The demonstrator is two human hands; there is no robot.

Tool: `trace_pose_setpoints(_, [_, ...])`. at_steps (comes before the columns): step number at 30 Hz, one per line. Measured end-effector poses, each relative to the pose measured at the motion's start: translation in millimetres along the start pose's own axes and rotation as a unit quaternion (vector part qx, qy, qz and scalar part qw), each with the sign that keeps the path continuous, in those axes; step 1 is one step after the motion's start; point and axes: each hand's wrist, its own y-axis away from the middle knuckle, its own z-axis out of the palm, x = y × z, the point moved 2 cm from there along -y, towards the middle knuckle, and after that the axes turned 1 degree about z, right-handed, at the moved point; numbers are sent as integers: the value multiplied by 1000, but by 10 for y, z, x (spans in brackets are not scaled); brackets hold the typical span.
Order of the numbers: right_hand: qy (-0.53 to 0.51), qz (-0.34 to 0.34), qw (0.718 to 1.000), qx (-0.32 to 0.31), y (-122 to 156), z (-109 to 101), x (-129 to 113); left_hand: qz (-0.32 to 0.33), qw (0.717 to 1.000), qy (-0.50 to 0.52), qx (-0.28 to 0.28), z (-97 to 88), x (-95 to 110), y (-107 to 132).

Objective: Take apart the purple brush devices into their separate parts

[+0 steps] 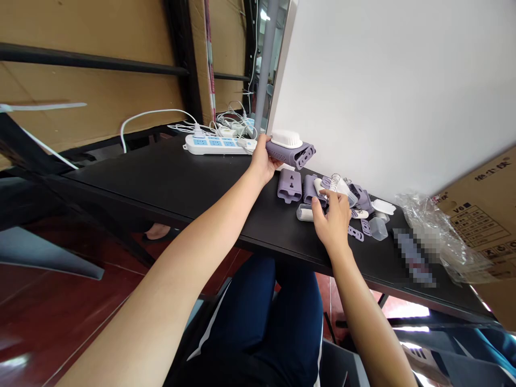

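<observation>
My left hand (264,161) is closed around a purple plastic housing (285,153), raised above the far side of the table. A white brush-like piece (287,139) sits on top of that housing, whose slotted end faces right. Over the loose parts, my right hand (334,217) has its thumb and bent fingers apart; I see nothing gripped. Just beyond its fingertips are a white cylindrical piece (320,186) and a metal spring (335,181). Another purple housing (289,185) lies to the left, and a clear-capped white tube (305,213) lies near the thumb.
Small purple slotted plates (355,233), a clear cup (378,229) and a white piece (384,207) lie to the right. Farther right are crumpled plastic film (443,231) and a cardboard box (481,215). A white power strip (217,145) with cables stands at the back left, by a white wall panel (387,91).
</observation>
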Motion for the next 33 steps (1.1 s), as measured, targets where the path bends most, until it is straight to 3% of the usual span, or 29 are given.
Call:
trace_pose_setpoints(5, [-83,-48,994,-48,-440,5,-120,8,1000,-22,14,33,18,52])
trace_pose_setpoints(10, [-98,-157,983,-21,-766,213,-186,1,999,-34,11,31,20,92])
trace_pose_setpoints(14, [-89,-178,980,-7,-708,328,-116,-12,999,-51,-9,22,-31,109])
trace_pose_setpoints(21, [-81,-148,986,8,-608,262,-3,-20,995,-92,-27,43,-139,204])
trace_pose_setpoints(33, [-88,-135,985,54,-548,288,-53,-25,995,-95,-31,61,-132,262])
